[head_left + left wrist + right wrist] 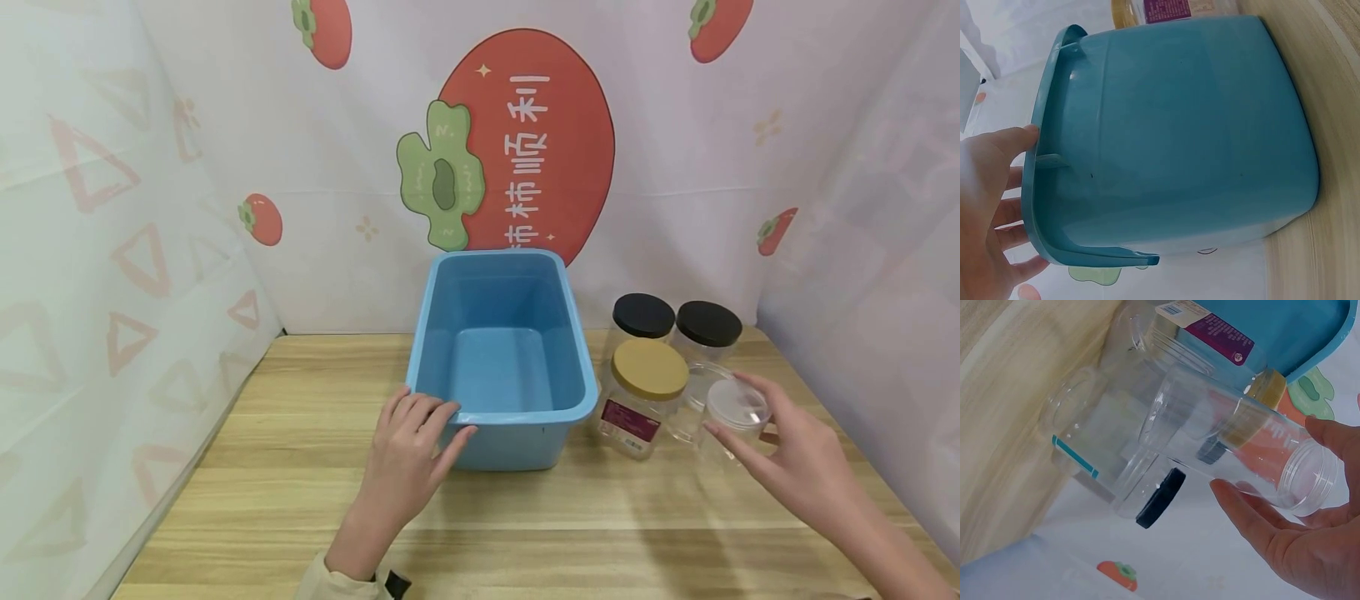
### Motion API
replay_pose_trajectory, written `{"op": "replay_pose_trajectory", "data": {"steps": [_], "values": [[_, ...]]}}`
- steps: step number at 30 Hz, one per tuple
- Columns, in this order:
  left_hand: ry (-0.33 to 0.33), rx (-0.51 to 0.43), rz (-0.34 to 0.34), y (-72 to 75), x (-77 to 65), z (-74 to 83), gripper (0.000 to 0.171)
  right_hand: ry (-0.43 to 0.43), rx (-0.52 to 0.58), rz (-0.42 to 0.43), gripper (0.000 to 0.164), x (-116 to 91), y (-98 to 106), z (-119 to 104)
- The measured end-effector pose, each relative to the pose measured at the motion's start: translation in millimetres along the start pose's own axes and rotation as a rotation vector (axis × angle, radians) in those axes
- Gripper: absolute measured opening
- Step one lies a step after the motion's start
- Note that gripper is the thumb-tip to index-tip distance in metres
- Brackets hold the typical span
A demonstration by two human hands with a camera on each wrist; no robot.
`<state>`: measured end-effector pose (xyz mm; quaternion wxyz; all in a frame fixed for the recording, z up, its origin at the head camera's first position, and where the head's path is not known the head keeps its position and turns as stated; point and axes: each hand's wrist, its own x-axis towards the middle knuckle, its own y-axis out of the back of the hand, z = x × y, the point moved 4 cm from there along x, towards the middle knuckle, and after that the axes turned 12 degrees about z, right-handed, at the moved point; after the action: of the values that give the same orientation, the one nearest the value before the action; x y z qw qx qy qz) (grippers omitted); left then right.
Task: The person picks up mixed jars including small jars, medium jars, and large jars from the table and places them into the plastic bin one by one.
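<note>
Gripping near-upright clear jar with right hand, about four o'clock from blue basin; holding its rim at seven o'clock with left hand.

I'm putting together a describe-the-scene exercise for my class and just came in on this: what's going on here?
A person is at a wooden table. Their left hand holds the near-left rim of a blue tub, while their right hand grips a clear jar to the tub's right. Beside the tub are a gold-lidded jar and, behind it, two black-lidded jars. The gripped jar is outside the tub at this moment.
</note>
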<state>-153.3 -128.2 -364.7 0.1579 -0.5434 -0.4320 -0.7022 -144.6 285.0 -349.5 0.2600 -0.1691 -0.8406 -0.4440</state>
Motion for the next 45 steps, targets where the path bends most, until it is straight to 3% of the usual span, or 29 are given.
{"op": "replay_pose_trajectory", "data": {"steps": [8,21,25,32,36,45], "values": [[-0.029,0.003,0.022,0.7,1.7,3.2,0.042,-0.001,0.013,0.003,0.071,6,8,0],[-0.027,0.029,0.039,-1.2,1.0,5.4,0.058,0.037,0.022,-0.023,0.073,21,15,-8],[-0.018,0.045,0.032,-0.4,-0.9,4.8,0.044,0.052,0.033,-0.019,0.071,26,17,-12],[-0.018,0.046,0.031,0.9,-1.7,4.0,0.047,0.057,0.031,-0.044,0.073,33,18,-17],[-0.02,0.039,0.026,1.5,-1.7,4.2,0.032,0.055,0.039,-0.053,0.074,38,19,-21],[-0.03,0.043,0.037,1.2,-1.7,5.6,0.033,0.049,0.05,-0.073,0.072,47,21,-30]]}}
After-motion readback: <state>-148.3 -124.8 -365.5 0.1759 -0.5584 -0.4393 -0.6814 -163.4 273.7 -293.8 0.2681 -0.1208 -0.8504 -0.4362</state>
